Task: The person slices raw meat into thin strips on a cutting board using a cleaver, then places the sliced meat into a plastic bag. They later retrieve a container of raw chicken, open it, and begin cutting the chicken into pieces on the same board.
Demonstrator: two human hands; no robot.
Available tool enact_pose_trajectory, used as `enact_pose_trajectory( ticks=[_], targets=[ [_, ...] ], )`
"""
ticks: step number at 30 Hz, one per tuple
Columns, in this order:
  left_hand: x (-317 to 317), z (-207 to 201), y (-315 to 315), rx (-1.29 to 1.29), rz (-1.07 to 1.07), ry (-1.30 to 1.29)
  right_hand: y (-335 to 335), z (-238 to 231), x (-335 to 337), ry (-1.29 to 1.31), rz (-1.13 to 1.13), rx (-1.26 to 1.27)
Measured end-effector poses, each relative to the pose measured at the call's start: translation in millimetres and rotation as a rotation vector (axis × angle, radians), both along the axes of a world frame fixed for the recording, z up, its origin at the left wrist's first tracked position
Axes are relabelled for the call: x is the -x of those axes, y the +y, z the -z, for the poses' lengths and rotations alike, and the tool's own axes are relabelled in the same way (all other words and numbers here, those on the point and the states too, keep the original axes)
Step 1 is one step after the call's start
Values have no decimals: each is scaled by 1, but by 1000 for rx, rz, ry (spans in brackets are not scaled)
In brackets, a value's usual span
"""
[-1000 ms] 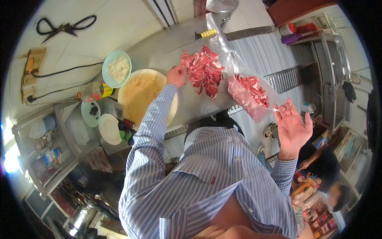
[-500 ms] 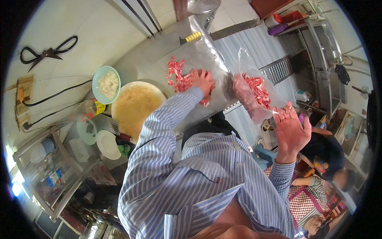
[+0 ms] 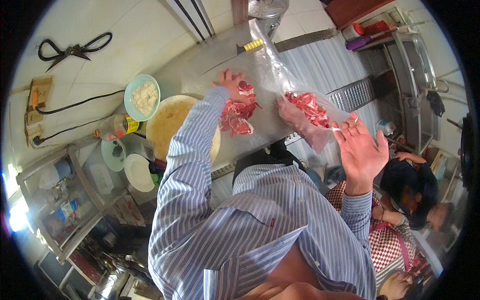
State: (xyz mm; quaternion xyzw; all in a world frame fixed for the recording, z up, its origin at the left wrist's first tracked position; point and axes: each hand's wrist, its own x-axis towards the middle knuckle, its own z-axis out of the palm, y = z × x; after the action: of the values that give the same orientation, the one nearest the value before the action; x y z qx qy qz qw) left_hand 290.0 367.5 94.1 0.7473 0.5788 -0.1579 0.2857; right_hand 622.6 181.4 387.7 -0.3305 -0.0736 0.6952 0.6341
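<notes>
A pile of raw red meat pieces [image 3: 236, 119] lies on the metal worktop. My left hand [image 3: 231, 86] rests at the far left edge of that pile, its fingers spread and curved along the meat, not closed round any piece. Over the worktop's right edge hangs a clear plastic bag [image 3: 296, 124], partly filled with sliced meat [image 3: 307, 107]. With its palm turned up, my right hand [image 3: 361, 152] grips the bag's rim at the fingertips and keeps the mouth pulled wide.
A knife with a yellow handle [image 3: 252, 45] lies toward the worktop's far end. To the left stand a round cutting board [image 3: 167, 122], a pale green bowl of white food [image 3: 131, 102] and a plastic bottle [image 3: 111, 129]. Other people [image 3: 412, 187] are at the lower right.
My left hand has moved left and away from me to the pile's far side. The meat sits gathered in a closer heap. My right hand still holds the bag's rim.
</notes>
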Motion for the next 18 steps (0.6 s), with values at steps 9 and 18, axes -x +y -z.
enact_pose_trajectory(
  ticks=[9, 18],
  targets=[
    [-21, 23, -68, -146, 52, -3, -13, 94, -1, 48, 25, 190],
    [8, 37, -60, 12, -247, -229, 0, 124, 4, 22, -129, 140]
  ],
)
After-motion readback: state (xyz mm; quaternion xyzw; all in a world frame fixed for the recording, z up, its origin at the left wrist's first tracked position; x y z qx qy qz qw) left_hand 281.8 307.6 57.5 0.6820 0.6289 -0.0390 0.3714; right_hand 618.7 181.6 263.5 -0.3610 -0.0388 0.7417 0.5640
